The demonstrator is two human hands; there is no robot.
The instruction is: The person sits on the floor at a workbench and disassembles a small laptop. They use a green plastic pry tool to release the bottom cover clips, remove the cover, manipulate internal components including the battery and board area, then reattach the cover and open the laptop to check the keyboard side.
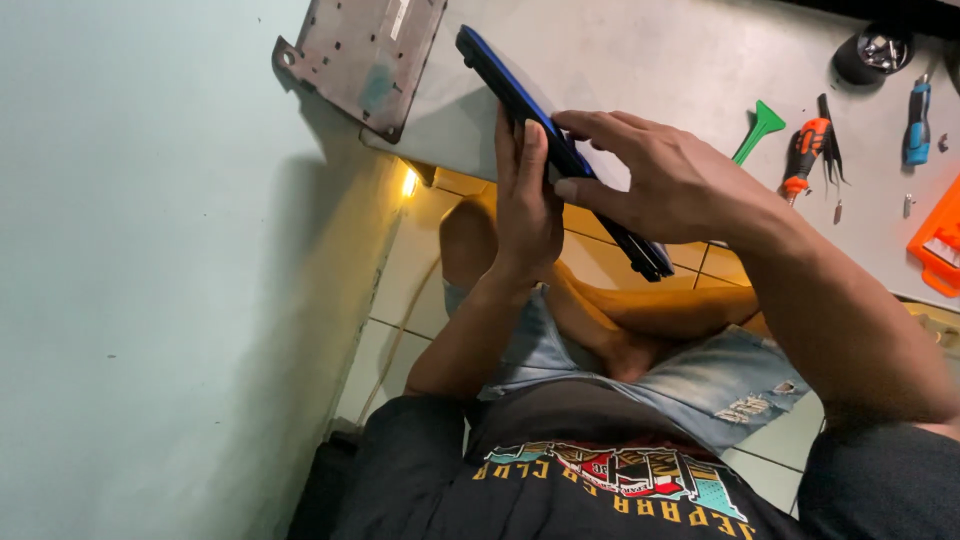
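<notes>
Head view: blue laptop held edge-on, long axis running upper-left to lower-right

A slim laptop with a blue outer shell and black edge is held on its side, seen edge-on as a long thin bar; it slants from upper left over the desk down to lower right past the desk's edge; its lid looks closed; hinge end points lower right.
</notes>
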